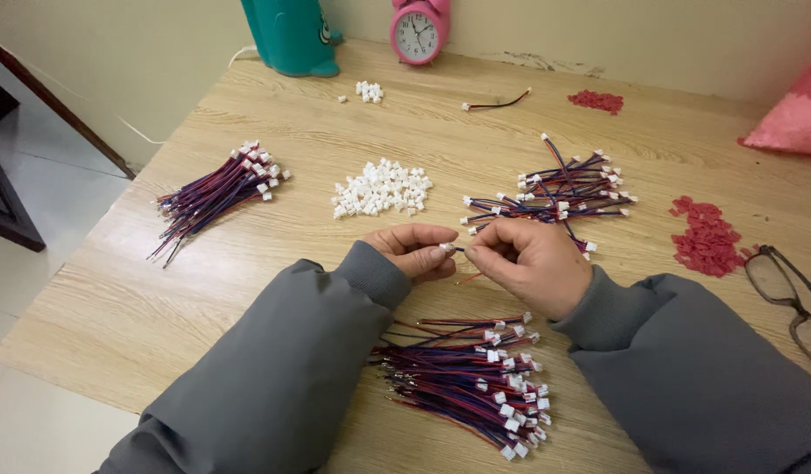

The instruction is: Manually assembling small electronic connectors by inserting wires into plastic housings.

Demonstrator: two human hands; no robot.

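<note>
My left hand [416,249] pinches a small white connector [447,249] between thumb and fingertips. My right hand [530,262] meets it from the right, holding a thin red and blue wire [470,277] whose end touches the connector. Both hands hover over the wooden table [247,290], with grey sleeves covering my arms. A heap of loose white connectors [381,188] lies just beyond my left hand. A pile of wires with white plugs [465,373] lies close under my wrists.
A wire bundle [214,197] lies at the left, another spread bundle [559,193] beyond my right hand. Red bits [706,236] and glasses [792,303] sit at the right. A teal container [291,35], pink clock [419,31], few connectors [369,90] and single wire [496,104] stand far back.
</note>
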